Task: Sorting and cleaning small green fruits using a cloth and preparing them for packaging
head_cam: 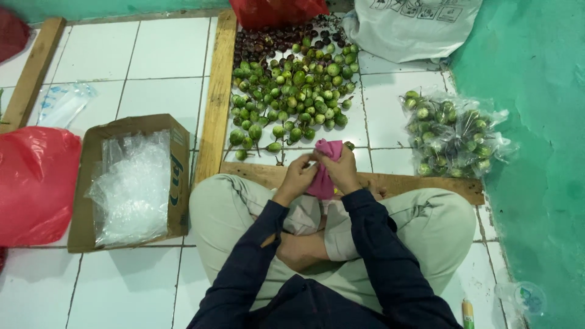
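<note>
I sit cross-legged on a white tiled floor. My left hand (297,176) and my right hand (342,171) both grip a small pink plastic bag (324,170) at its top, held up over my lap. Just beyond my hands lies a pile of small round green eggplants (291,97) on the tiles, with several dark purple ones (268,41) at the far end. Whether anything is inside the pink bag is hidden.
Wooden planks (214,103) frame the pile at left and front. Clear bags of packed green eggplants (454,134) lie at right. A cardboard box (177,183) of clear plastic bags sits at left beside a red bag (33,183). A white sack (420,27) is at the back.
</note>
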